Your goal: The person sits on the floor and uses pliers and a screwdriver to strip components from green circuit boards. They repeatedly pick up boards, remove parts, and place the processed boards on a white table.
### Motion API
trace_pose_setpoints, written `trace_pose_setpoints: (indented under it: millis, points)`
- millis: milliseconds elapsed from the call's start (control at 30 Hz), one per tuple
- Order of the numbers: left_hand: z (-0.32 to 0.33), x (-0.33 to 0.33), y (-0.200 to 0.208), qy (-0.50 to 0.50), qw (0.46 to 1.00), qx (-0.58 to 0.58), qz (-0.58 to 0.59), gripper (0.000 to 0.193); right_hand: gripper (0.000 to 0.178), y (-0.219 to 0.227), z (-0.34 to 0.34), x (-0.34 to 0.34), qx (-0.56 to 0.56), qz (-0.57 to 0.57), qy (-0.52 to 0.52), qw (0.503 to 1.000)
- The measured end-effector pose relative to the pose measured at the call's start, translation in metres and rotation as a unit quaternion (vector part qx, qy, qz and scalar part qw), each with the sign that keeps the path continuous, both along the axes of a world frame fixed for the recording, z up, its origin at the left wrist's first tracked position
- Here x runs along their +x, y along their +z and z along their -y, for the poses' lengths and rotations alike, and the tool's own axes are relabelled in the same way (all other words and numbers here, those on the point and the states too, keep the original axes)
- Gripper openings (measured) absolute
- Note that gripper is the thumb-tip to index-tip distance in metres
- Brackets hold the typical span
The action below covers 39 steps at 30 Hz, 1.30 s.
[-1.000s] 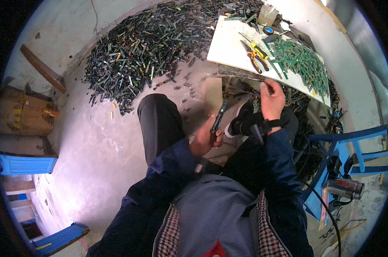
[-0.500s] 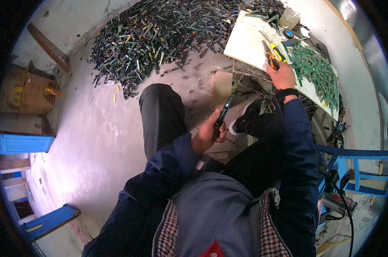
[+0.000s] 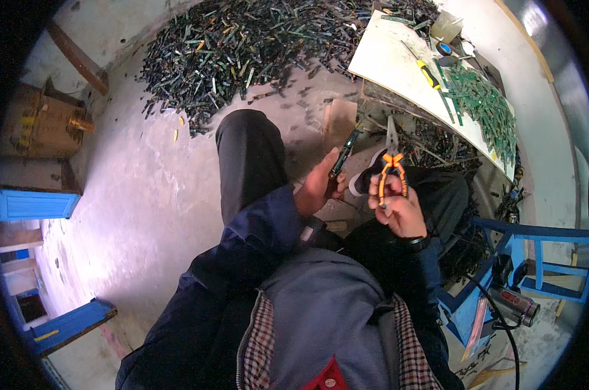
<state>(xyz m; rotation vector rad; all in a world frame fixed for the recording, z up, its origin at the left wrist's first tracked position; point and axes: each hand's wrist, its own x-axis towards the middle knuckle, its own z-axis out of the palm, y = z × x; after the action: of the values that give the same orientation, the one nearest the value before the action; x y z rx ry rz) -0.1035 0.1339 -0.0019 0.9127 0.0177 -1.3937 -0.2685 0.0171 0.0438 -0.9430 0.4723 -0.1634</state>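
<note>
My left hand is closed around a narrow dark strip-shaped piece, whose greenish end points up and away from me. To its right, my right hand grips needle-nose pliers with orange and black handles. Their jaws point away from me and stand apart from the strip. Whether the jaw tips meet is too small to tell. Beyond my right hand, a white board bears a yellow and black screwdriver and a pile of green strips.
A large heap of dark strips covers the floor ahead. A plastic cup and a blue-centred roll are at the board's far end. Blue wooden furniture stands right, near a metal cylinder and black cord. A cardboard box sits left.
My right hand has lifted the orange-handled pliers off the white board and brought them back toward me, near my left hand. My left hand still holds the dark strip.
</note>
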Motion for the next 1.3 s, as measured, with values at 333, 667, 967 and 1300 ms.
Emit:
trace_pose_setpoints:
  millis: [333, 667, 967, 1300]
  points:
    - [-0.007, 0.002, -0.012, -0.003, 0.999, -0.032, 0.026, 0.045, 0.066, 0.003, -0.039, -0.007, -0.039, 0.052, 0.006, 0.998]
    - [-0.009, 0.000, -0.004, -0.010, 0.997, -0.029, 0.068, 0.049, 0.045, -0.005, -0.044, 0.000, -0.077, -0.034, -0.035, 0.996]
    - [-0.012, 0.005, -0.014, -0.062, 0.988, -0.029, 0.139, 0.057, 0.049, -0.002, -0.052, -0.006, -0.043, -0.085, 0.116, 0.989]
    - [-0.011, 0.003, -0.012, -0.043, 0.989, -0.003, 0.141, 0.055, 0.046, 0.005, -0.054, -0.003, 0.029, -0.091, 0.100, 0.990]
